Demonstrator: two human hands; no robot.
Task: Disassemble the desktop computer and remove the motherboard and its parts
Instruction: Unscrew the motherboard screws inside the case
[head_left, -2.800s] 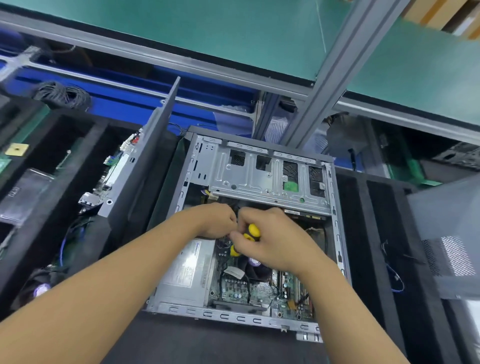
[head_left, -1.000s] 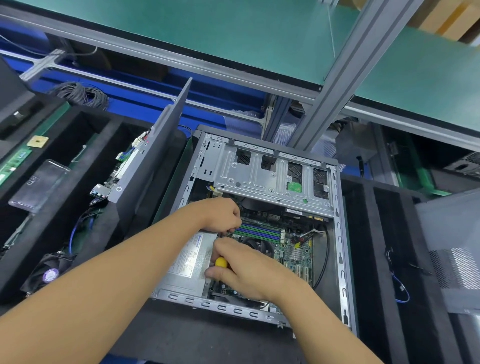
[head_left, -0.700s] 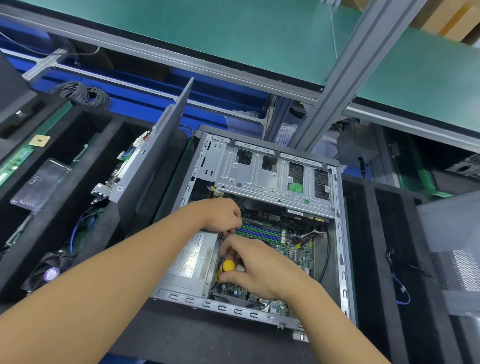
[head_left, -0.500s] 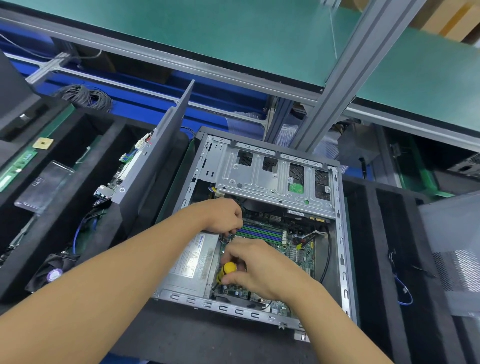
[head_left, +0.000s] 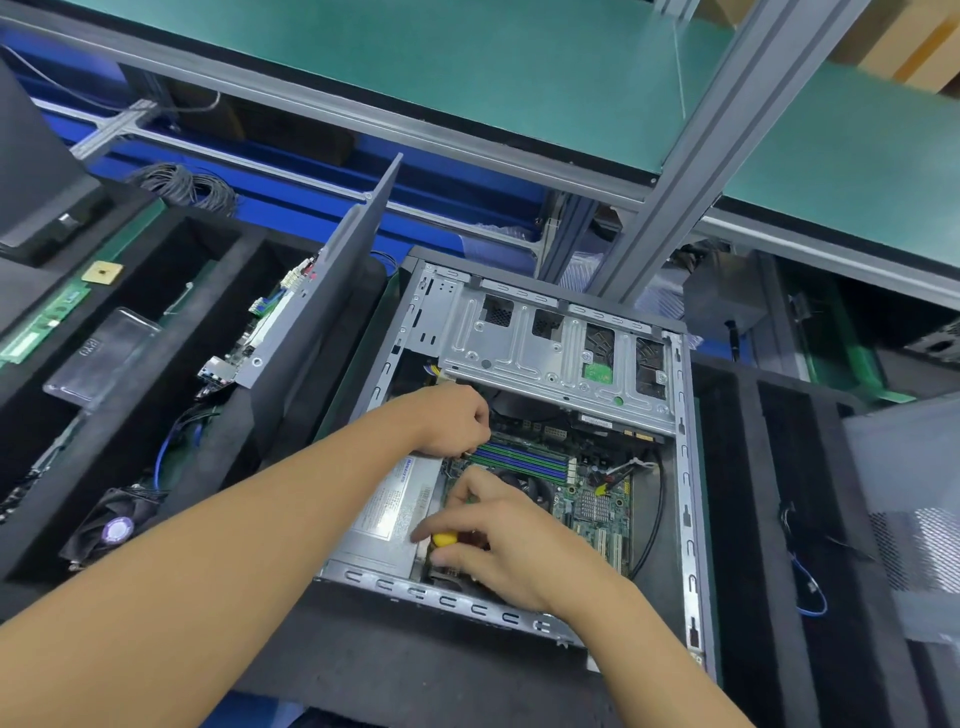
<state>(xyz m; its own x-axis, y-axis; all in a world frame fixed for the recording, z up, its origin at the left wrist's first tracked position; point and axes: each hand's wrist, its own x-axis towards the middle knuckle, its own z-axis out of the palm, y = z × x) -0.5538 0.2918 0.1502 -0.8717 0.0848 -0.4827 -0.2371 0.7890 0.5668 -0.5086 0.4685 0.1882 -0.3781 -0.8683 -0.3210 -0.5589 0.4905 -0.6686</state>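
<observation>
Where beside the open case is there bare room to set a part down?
Bare: the black foam strip in front of the case, and the foam ridge beside its right wall. Crowded: the left trays hold boards and a fan.

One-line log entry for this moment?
motherboard: in case | right hand: grips yellow-handled screwdriver | left hand: curled beside RAM slots, hold unclear

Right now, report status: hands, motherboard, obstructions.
Right hand grips yellow screwdriver. Left hand curled beside memory slots, contents unclear. Motherboard seated in case. Drive cage overhangs its far edge.
</observation>
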